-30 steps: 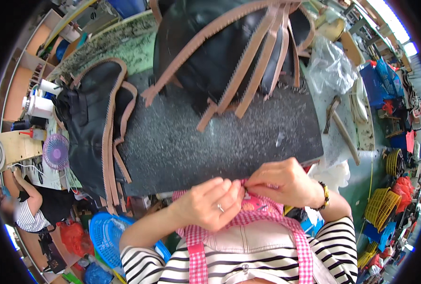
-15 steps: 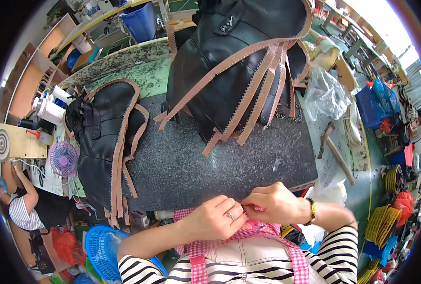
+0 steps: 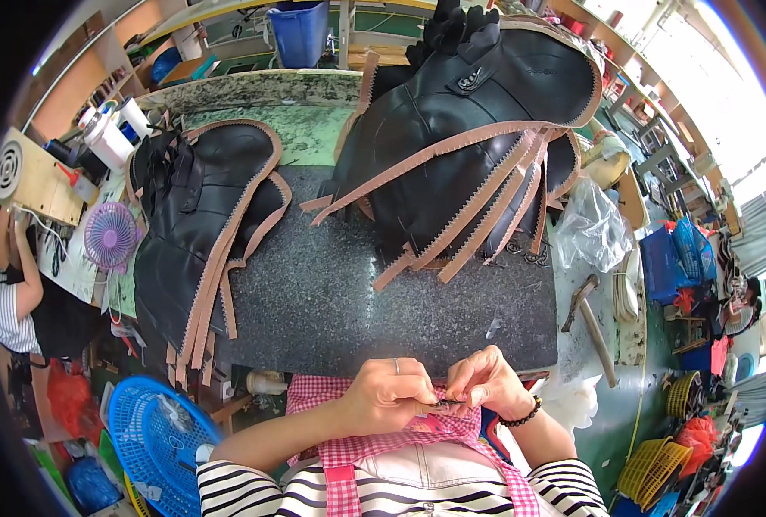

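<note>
Close in front of my apron, at the near edge of the dark work slab (image 3: 305, 297), my two hands meet. Curled fingers of my left hand (image 3: 392, 392) grip a small dark, metallic-looking piece (image 3: 445, 403); its kind is too small to tell. My right hand (image 3: 492, 381) pinches the same piece from the other side. Beyond them lies a large stack of black leather panels (image 3: 426, 185) edged with brown zigzag-cut strips (image 3: 478, 202). A second, smaller stack of black panels (image 3: 172, 250) with similar strips rests at the left.
Small metal rings or hooks (image 3: 529, 252) lie beside the large stack. A hammer (image 3: 597, 332) and a clear plastic bag (image 3: 591, 226) are at the right. A purple fan (image 3: 112, 234) stands left, near another person's arm (image 3: 28, 276). A blue basket (image 3: 155, 444) sits below left.
My view has shifted, so the stacks appear farther right. The right hand's fingers have drawn in, and a small dark piece now shows between my hands.
</note>
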Demonstrator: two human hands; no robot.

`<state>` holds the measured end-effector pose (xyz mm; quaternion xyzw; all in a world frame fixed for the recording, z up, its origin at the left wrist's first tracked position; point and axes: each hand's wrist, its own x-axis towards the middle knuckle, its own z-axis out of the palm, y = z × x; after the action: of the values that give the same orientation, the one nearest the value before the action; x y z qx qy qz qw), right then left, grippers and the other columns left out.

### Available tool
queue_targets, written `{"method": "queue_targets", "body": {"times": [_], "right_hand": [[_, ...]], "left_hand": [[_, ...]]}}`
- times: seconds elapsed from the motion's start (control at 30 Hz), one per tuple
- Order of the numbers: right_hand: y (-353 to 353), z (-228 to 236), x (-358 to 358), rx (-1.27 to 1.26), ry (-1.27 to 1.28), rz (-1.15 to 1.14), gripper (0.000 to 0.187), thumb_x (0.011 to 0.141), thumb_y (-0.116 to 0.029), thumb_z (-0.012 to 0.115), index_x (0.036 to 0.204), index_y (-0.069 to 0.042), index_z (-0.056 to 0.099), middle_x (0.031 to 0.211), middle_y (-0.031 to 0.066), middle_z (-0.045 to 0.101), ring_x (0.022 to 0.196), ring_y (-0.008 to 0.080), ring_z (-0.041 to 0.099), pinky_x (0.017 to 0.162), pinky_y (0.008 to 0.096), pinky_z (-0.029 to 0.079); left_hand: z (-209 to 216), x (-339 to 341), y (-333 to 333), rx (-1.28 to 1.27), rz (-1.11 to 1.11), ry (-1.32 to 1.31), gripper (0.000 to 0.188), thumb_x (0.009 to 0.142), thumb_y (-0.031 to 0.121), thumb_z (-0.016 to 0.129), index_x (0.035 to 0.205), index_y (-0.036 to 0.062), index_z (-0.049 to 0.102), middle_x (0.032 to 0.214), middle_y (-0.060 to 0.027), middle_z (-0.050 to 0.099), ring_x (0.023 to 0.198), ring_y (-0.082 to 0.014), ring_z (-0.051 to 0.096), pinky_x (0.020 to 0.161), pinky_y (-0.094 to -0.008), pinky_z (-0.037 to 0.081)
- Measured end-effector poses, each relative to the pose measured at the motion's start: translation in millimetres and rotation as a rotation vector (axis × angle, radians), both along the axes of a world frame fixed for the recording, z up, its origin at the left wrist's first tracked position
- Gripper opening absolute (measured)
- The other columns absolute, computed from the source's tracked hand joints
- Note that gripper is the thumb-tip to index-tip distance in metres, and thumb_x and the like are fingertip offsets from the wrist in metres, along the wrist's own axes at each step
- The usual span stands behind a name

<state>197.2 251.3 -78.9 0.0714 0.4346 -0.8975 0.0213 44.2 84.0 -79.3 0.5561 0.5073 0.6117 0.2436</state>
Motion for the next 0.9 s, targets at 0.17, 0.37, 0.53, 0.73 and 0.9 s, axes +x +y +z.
{"method": "queue_targets", "body": {"times": [0.17,0.37,0.53,0.73,0.9], "right_hand": [[-2.7,1.9,-4.7,-0.073,-0.077,0.025,0.019,0.085,-0.013,0.076,0.079,0.004,0.068,0.076,0.0110,0.066,0.063,0.0140,0.063,0.057,0.0241,0.053],[-5.7,18.5,-7.7,0.081,-0.257,-0.044,0.022,0.085,-0.013,0.075,0.072,0.000,0.063,0.069,0.0070,0.060,0.056,0.0123,0.057,0.050,0.0236,0.047],[-9.4,16.0,-15.3,-0.037,-0.196,-0.145,0.019,0.094,-0.016,0.066,0.083,-0.001,0.064,0.076,0.0062,0.066,0.060,0.0083,0.062,0.053,0.0208,0.049],[-26.3,33.1,-17.7,0.204,-0.019,-0.267,0.026,0.091,-0.006,0.068,0.114,0.003,0.058,0.093,0.0091,0.067,0.079,0.0160,0.069,0.069,0.0279,0.058],[-18.7,36.2,-19.9,1.051,0.181,-0.202,0.008,0.082,0.004,0.072,0.088,0.002,0.068,0.080,0.0027,0.069,0.075,0.0101,0.069,0.064,0.0255,0.056]], "left_hand": [[0.2,-1.6,-2.9,-0.019,-0.018,0.031,0.016,0.066,-0.004,0.075,0.076,0.0044,0.066,0.078,-0.0077,0.067,0.071,-0.0243,0.067,0.060,-0.0326,0.052],[12.9,-11.1,-11.9,-0.109,-0.079,-0.111,0.012,0.077,0.006,0.079,0.085,0.0038,0.071,0.085,-0.0102,0.071,0.076,-0.0234,0.071,0.067,-0.0317,0.055],[8.0,-7.2,-10.4,-0.148,0.011,-0.295,0.008,0.082,-0.009,0.071,0.086,-0.0027,0.068,0.090,-0.0149,0.071,0.080,-0.0157,0.069,0.069,-0.0255,0.055],[2.7,-2.1,-14.5,-0.080,0.111,-0.452,0.012,0.082,-0.014,0.067,0.090,-0.0047,0.068,0.090,-0.0163,0.069,0.084,-0.0164,0.068,0.076,-0.0261,0.056],[5.3,-8.7,-15.9,-0.176,-0.038,-0.533,0.011,0.081,-0.011,0.069,0.090,-0.0043,0.068,0.090,-0.0140,0.069,0.083,-0.0162,0.067,0.076,-0.0267,0.055]]}}
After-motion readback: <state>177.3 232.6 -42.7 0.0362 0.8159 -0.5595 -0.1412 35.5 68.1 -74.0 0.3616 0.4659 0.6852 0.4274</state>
